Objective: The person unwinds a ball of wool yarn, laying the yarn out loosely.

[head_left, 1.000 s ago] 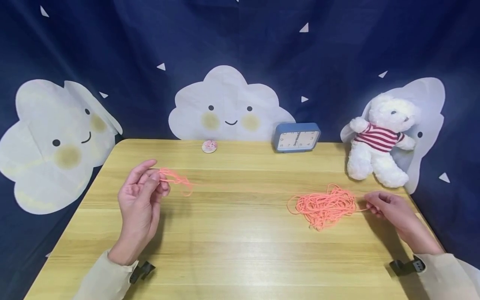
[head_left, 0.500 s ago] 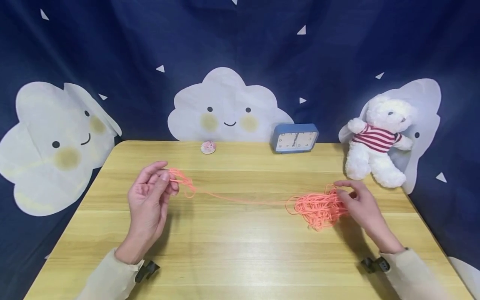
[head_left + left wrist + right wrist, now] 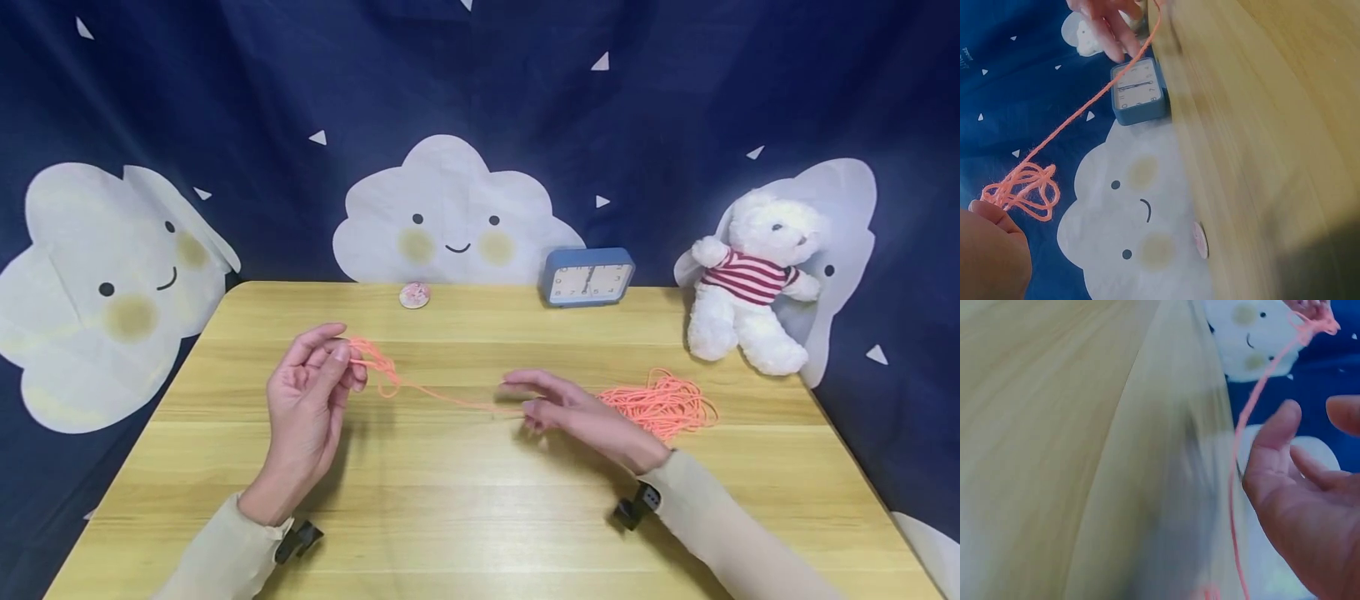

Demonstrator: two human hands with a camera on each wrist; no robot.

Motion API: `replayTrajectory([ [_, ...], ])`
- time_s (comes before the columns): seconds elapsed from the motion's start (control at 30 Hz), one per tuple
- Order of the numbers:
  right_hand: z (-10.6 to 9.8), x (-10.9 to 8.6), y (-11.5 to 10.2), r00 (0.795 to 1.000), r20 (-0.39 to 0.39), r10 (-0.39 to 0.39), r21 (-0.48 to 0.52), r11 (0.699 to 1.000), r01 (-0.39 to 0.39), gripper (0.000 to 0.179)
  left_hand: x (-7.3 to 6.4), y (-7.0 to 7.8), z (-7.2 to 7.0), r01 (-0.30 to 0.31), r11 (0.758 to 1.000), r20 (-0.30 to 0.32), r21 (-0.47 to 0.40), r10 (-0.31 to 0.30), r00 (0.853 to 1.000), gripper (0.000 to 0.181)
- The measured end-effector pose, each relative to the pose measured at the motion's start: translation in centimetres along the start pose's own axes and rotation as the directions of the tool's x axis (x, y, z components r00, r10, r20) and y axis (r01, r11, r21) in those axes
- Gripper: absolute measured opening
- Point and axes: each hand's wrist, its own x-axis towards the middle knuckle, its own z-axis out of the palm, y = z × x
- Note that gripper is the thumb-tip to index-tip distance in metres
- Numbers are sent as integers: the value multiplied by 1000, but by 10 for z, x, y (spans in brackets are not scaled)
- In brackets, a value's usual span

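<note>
My left hand [image 3: 309, 404] is raised over the left side of the table, pinching a small looped bundle of coral-orange yarn [image 3: 378, 362] between thumb and fingers. From the bundle a single strand [image 3: 1085, 106] runs right toward my right hand [image 3: 581, 417]. That hand is over the middle of the table, its fingers spread and loosely bent. In the right wrist view the strand passes beside the fingers [image 3: 1279, 444] with a gap between thumb and fingertips. A tangled yarn pile [image 3: 671, 404] lies behind the right hand, partly covered by it.
A blue clock [image 3: 587, 277] stands at the table's back edge, with a small round pink-patterned disc [image 3: 414, 295] to its left. A white teddy bear [image 3: 750, 283] in a striped shirt sits at the back right. A dark blue cloud-print cloth [image 3: 480, 75] hangs behind.
My right hand has left the yarn's right end, passed over the pile and swept left to the middle strand. My left hand has drifted slightly right, still pinching the bundle.
</note>
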Motion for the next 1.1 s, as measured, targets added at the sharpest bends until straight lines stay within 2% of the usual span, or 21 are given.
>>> replayTrajectory([
  [0.1,11,15,0,994,107,0,33,999,-4,62,0,1,0,-2,1000,-2,1,2,1000,25],
  [0.17,16,21,0,988,151,-5,44,999,-2,62,1,0,0,-3,1000,-3,-2,3,1000,24],
  [0.27,19,21,-2,989,147,6,-1,1000,-6,52,1,-1,1,-3,1000,-8,5,3,1000,23],
  [0.37,15,11,-5,997,81,1,-53,999,4,41,1,-1,1,-3,1000,-29,19,3,1000,23],
  [0.47,6,-4,-8,999,-8,-33,-104,994,32,40,1,1,0,-1,1000,-59,31,2,998,22],
  [0.63,-9,-25,-6,990,-121,-78,-150,987,59,36,0,6,-3,7,998,-56,-56,-10,998,23],
  [0.73,-17,-36,-3,981,-187,-56,-158,987,26,35,-1,8,-5,1,997,-47,-75,-4,999,23],
  [0.87,-33,-56,-1,961,-274,-51,-168,986,5,34,0,12,-6,-8,998,-63,-62,4,998,23],
  [0.97,-46,-71,-1,939,-328,-100,-148,988,53,30,1,16,-9,-17,996,-76,-87,10,997,23],
  [1.1,-65,-89,1,893,-422,-156,-109,987,121,18,1,20,-13,-29,994,-92,-109,19,996,23],
])
